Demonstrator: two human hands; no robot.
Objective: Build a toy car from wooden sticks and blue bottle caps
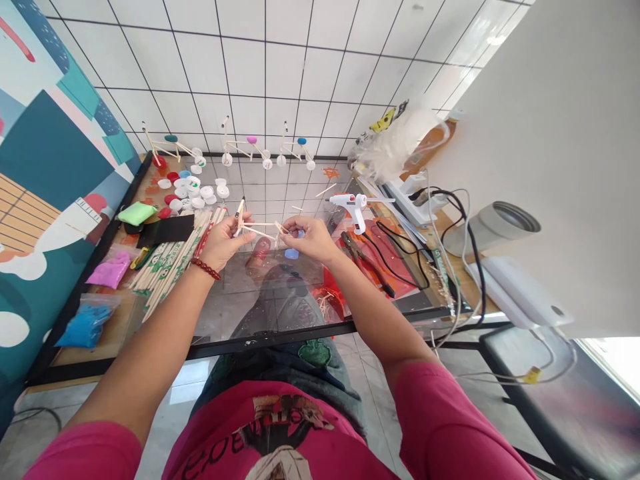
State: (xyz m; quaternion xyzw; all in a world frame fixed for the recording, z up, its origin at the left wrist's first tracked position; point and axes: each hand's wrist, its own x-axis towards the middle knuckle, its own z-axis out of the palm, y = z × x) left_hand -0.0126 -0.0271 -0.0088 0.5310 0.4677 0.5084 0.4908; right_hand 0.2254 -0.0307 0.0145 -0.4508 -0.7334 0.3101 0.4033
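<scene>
Head view. Clock positions are read about the stick frame (260, 225), which is held just above the glossy, reflective surface (215, 317), near its middle. The frame consists of slim, pale, straight sticks of wood-like colour. Two long bars run between the hands, slightly splayed toward the right end; at the left end a stick rises obliquely to a dark tip, and at the right end short pieces meet in a narrow, angled form. The joints are partly covered by the fingers.

At 9 o'clock, the left hand (224, 241), with a red beaded bracelet (206, 269) at its wrist, has its grip clamped on the frame's left end, thumb below and fingers above. At 3 o'clock, the right hand (313, 238) has its grip pinched together on the right end; a blue cap (291, 254) lies beneath it.

Surroundings: a white glue gun (354, 208) and pliers (361, 257) near 3 o'clock; bundled sticks (173, 257) at 8 o'clock; a cluster of bottle caps (193, 189), chiefly white and red, at 10 o'clock; and three stick models with cap wheels (251, 148), between 10 and 1 o'clock.
</scene>
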